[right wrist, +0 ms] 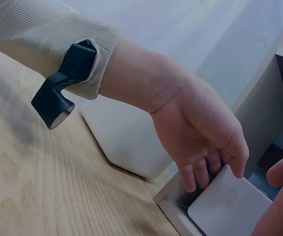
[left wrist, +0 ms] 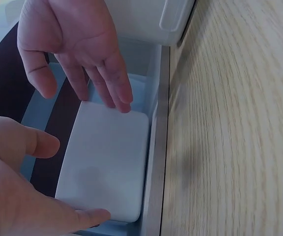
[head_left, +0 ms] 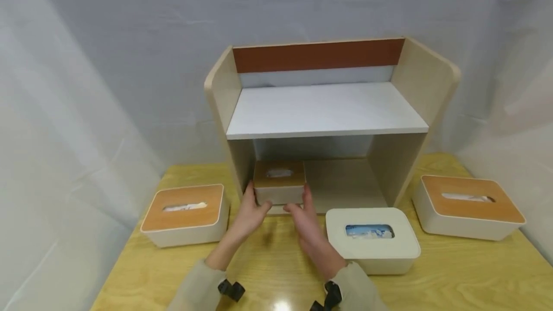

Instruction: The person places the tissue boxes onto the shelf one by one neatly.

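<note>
Left hand: fingers fairly straight, laid at the left end of the box, thumb out in front. Right hand much the same at the other end, fingers extended, not curled round anything. Between them, the tissue box with a brown lid, at the left end of the shelf unit's lower board, by the front edge, near the left side panel. I judge it light and stiff, its smooth shell likely to slip under uneven pressure. Best hold for me: both short end walls, palms level, keeping off the lid in case it lifts loose. Farther out: upper board overhead; white-topped box beside my right wrist; brown-topped boxes on the table, one left, one right.
</note>
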Action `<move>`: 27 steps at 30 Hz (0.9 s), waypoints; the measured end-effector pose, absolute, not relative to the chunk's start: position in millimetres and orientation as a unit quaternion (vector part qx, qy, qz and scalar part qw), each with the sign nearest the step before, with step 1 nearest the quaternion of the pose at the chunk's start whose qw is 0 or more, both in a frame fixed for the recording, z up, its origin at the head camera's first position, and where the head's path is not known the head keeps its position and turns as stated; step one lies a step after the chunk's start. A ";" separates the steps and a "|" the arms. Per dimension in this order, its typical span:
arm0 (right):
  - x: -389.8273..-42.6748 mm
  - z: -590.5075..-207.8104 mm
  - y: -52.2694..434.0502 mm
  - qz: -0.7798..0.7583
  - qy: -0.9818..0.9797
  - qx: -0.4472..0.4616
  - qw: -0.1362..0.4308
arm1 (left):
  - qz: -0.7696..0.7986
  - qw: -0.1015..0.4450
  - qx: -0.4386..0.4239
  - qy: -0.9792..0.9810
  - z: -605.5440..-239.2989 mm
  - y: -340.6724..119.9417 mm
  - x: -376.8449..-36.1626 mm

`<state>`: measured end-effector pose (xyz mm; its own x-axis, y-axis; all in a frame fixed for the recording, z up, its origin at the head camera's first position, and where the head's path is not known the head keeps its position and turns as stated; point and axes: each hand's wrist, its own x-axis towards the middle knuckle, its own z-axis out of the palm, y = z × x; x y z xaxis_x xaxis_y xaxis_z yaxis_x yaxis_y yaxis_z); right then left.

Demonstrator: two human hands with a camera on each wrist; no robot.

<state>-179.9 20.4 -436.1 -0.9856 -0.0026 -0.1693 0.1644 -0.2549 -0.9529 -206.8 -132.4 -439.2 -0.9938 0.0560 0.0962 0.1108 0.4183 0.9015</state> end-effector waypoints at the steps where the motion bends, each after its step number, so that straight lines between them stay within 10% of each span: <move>1: -180.9 -436.3 20.1 -0.790 0.607 0.068 0.053 | -0.537 0.022 -0.045 -0.842 -439.2 -132.3 -207.3; 27: -193.0 -440.9 19.9 -0.795 0.603 0.061 0.024 | -0.501 0.042 -0.036 -0.864 -438.2 -125.9 -214.7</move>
